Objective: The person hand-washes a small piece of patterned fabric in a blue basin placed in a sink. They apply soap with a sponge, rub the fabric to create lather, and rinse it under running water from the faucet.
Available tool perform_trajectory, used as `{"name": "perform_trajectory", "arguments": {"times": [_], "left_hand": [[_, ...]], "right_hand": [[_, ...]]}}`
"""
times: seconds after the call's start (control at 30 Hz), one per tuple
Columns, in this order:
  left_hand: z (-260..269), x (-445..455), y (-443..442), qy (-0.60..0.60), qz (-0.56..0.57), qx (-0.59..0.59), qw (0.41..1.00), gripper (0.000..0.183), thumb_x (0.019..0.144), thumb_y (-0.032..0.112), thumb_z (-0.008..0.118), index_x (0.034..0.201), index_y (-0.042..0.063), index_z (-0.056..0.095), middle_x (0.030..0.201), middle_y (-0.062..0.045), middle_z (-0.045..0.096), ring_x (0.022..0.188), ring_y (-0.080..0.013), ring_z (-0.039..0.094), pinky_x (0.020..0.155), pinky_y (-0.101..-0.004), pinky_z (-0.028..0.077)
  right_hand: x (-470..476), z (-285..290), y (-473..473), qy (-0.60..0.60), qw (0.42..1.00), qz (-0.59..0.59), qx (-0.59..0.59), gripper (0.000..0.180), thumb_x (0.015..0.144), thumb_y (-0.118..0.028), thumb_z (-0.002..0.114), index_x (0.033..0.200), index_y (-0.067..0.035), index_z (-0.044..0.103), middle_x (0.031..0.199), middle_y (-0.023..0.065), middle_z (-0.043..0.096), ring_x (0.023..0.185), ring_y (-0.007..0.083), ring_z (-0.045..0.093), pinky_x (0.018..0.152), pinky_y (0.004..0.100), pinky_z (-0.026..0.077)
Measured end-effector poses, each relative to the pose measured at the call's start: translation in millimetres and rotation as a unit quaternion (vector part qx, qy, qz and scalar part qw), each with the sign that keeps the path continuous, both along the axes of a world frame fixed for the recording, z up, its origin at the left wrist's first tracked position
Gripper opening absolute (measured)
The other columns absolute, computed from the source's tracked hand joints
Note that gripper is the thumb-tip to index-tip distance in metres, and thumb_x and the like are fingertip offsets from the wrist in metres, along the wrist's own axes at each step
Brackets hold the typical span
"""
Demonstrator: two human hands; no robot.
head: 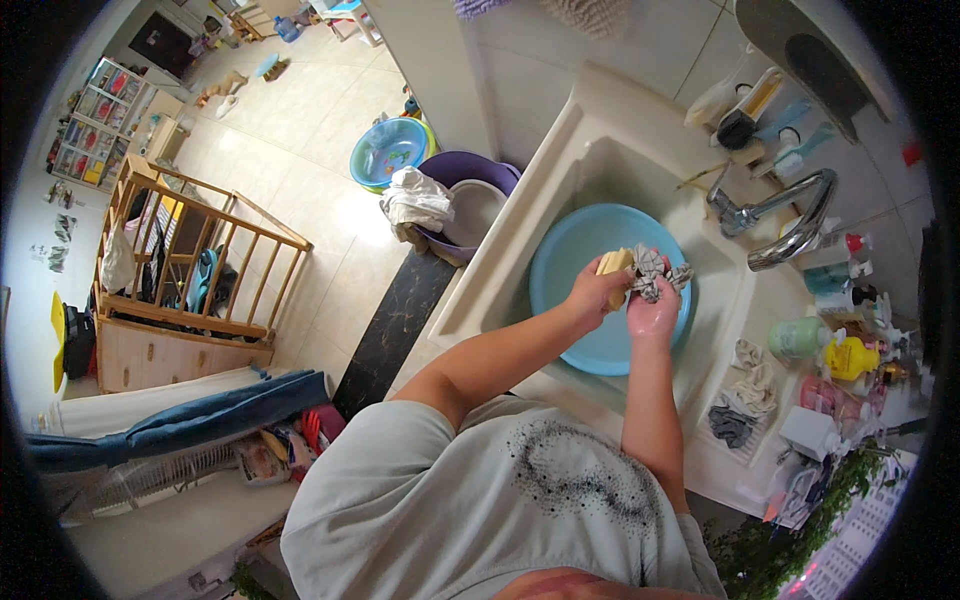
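My left hand (pixel 591 296) grips a yellow bar of soap (pixel 616 262). Beside it, my right hand (pixel 654 311) holds a bunched, striped grey cloth (pixel 649 274), which sits close against the bar. Both hands are above a light blue plastic basin (pixel 574 330) that stands inside a cream laundry sink (pixel 487 277). Whether the basin holds water is hard to tell. More small cloths, pale ones (pixel 754 386) and a dark grey one (pixel 731 426), lie on the sink's ribbed ledge to the right.
A chrome faucet (pixel 787 217) reaches over the sink's right side. Bottles, among them a green one (pixel 799 339) and a yellow one (pixel 851 358), and brushes (pixel 802 150) line the back ledge. Left of the sink, a purple tub (pixel 469 169) bears white cloth (pixel 416 199).
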State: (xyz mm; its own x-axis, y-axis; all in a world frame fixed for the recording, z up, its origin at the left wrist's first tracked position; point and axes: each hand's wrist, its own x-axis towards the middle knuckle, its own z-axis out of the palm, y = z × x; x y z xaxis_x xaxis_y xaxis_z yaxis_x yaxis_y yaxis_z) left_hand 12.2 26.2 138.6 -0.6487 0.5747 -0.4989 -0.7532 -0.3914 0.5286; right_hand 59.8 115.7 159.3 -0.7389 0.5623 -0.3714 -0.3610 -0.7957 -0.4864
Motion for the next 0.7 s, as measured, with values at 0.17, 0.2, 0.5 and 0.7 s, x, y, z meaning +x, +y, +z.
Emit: {"name": "perform_trajectory", "arguments": {"times": [0.17,0.2,0.5,0.7], "left_hand": [[12,-16,8,0.187,0.048,-0.121,0.974,0.046,0.071,0.006,0.067,0.113,0.008,0.049,0.096,-0.006,0.057,0.080,-0.0124,0.055,0.063,-0.0273,0.047],[17,-19,8,0.221,0.042,-0.145,0.963,0.046,0.069,0.005,0.067,0.112,0.008,0.050,0.095,-0.006,0.057,0.080,-0.0123,0.054,0.063,-0.0272,0.046],[-22,-33,-6,0.278,0.058,-0.290,0.914,0.051,0.063,0.002,0.068,0.111,0.007,0.052,0.096,-0.007,0.059,0.085,-0.0152,0.056,0.072,-0.0269,0.047],[20,-20,-3,0.382,0.070,-0.259,0.884,0.047,0.068,0.008,0.068,0.112,0.008,0.052,0.100,-0.008,0.058,0.087,-0.0197,0.057,0.075,-0.0296,0.047]], "right_hand": [[10,-7,4,-0.096,0.995,0.007,-0.026,0.021,0.081,-0.006,0.052,0.102,-0.005,0.052,0.101,0.0116,0.056,0.093,0.0241,0.056,0.079,0.0353,0.048],[11,-11,6,-0.118,0.993,0.018,-0.026,0.017,0.081,-0.006,0.054,0.098,-0.005,0.053,0.097,0.0110,0.057,0.089,0.0232,0.057,0.076,0.0337,0.050],[14,-25,18,-0.152,0.984,0.072,-0.059,0.017,0.075,0.002,0.061,0.085,-0.009,0.052,0.088,0.0059,0.057,0.082,0.0189,0.056,0.068,0.0288,0.049],[14,-31,17,-0.205,0.972,0.081,0.087,0.019,0.078,-0.003,0.060,0.092,-0.010,0.050,0.095,0.0042,0.055,0.088,0.0177,0.055,0.075,0.0318,0.048]]}}
